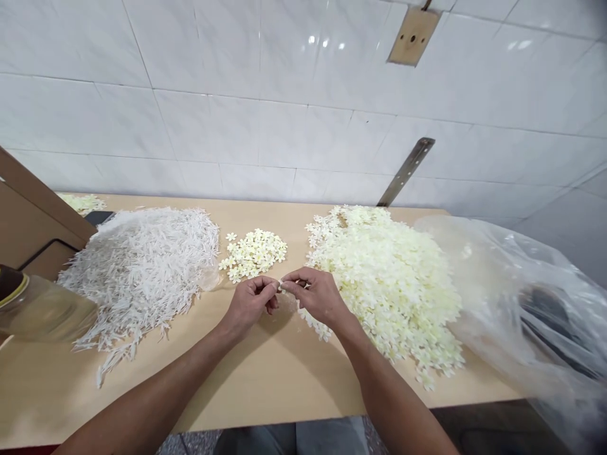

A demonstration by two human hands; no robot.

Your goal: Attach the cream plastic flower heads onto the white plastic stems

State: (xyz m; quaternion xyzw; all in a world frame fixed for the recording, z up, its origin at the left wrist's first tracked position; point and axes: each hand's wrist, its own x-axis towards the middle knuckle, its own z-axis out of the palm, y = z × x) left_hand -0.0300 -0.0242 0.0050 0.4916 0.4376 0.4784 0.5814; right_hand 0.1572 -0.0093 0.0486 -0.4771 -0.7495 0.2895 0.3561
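My left hand (253,304) and my right hand (317,294) meet above the middle of the table. Their thumbs and forefingers are pinched on a small pale flower piece (281,287), mostly hidden by the fingertips. Just beyond my left hand lies a small cluster of pale yellow-white artificial flowers (256,253). Right of my right hand spreads a large heap of similar loose flowers (389,278). On the left is a big pile of thin white strands, like stamens or stems (147,265).
A lidded clear jar (45,309) lies at the left, by a brown box (38,221). Clear plastic sheeting (512,284) covers the table's right end. A metal strip (408,170) leans on the tiled wall (284,133). The wooden tabletop (265,385) ends near my lap.
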